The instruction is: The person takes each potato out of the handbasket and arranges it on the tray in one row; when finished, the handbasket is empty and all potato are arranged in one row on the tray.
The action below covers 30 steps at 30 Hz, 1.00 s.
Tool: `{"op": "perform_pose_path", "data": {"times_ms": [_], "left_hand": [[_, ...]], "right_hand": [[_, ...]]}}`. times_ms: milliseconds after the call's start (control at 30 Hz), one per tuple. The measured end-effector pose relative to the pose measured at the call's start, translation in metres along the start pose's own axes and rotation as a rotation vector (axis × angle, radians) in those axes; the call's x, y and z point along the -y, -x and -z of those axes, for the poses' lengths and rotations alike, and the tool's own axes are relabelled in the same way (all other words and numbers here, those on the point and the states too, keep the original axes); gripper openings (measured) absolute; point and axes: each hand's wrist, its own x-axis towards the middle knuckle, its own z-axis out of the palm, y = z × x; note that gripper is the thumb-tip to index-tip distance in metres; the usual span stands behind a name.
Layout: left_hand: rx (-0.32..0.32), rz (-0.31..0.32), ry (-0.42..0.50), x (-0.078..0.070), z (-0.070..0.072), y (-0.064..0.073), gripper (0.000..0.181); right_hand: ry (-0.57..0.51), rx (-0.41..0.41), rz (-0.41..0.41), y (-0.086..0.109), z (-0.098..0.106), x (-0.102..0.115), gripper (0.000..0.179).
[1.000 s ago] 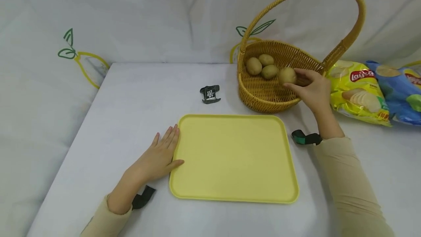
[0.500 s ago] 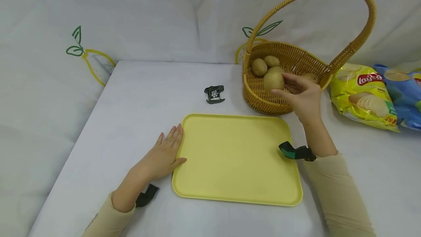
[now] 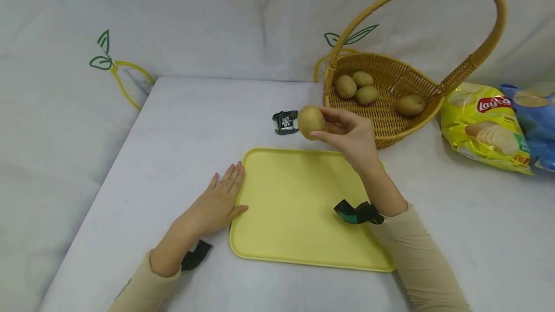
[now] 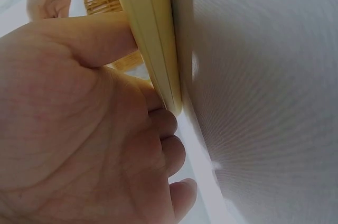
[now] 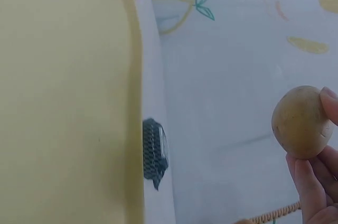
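Observation:
My right hand (image 3: 342, 131) pinches a potato (image 3: 310, 122) in its fingertips, held in the air above the far edge of the yellow tray (image 3: 286, 225). The right wrist view shows the same potato (image 5: 300, 122) against the fingers (image 5: 311, 187), with the tray (image 5: 63, 97) below. My left hand (image 3: 217, 201) lies flat on the table with straight fingers along the tray's left rim; its thumb touches the rim (image 4: 153, 49). A wicker basket (image 3: 390, 124) with a tall handle stands at the far right and holds several potatoes (image 3: 360, 88).
A small black clip (image 3: 285, 123) lies on the white table (image 3: 182, 124) just left of the held potato. A yellow crisp bag (image 3: 487, 126) and a blue one (image 3: 539, 124) lie to the right of the basket. White cloth with pear drawings hangs behind.
My right hand has lifted one potato out of the basket and carried it left, to above the tray's far edge. The left hand has stayed at the tray's rim.

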Motion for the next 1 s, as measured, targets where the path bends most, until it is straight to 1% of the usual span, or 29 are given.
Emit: {"op": "perform_pose_path", "data": {"times_ms": [100, 233, 400, 533, 633, 800, 900, 1000], "left_hand": [[0.006, 0.001, -0.006, 0.000, 0.000, -0.001, 0.078], [0.009, -0.001, -0.010, 0.000, 0.001, -0.002, 0.078], [0.011, -0.005, -0.001, -0.001, 0.002, -0.002, 0.077], [0.016, 0.005, 0.019, -0.001, 0.002, -0.001, 0.078], [0.024, 0.004, 0.030, -0.001, 0.003, -0.003, 0.078], [0.039, 0.001, 0.024, 0.000, 0.003, -0.009, 0.078], [0.032, 0.006, 0.009, 0.000, 0.003, -0.013, 0.078], [0.028, 0.022, -0.014, 0.001, 0.003, -0.015, 0.079]], "right_hand": [[0.014, 0.034, -0.026, 0.001, -0.014, 0.000, 0.048], [0.014, 0.075, -0.083, 0.002, -0.033, -0.004, 0.047], [0.004, 0.082, -0.194, 0.008, -0.059, -0.013, 0.045], [0.035, 0.128, -0.284, 0.012, -0.074, -0.021, 0.045], [0.055, 0.155, -0.310, 0.011, -0.077, -0.027, 0.045], [0.087, 0.153, -0.321, 0.006, -0.071, -0.035, 0.044], [0.107, 0.166, -0.354, 0.003, -0.071, -0.041, 0.045], [0.144, 0.193, -0.398, 0.000, -0.075, -0.048, 0.045]]}}
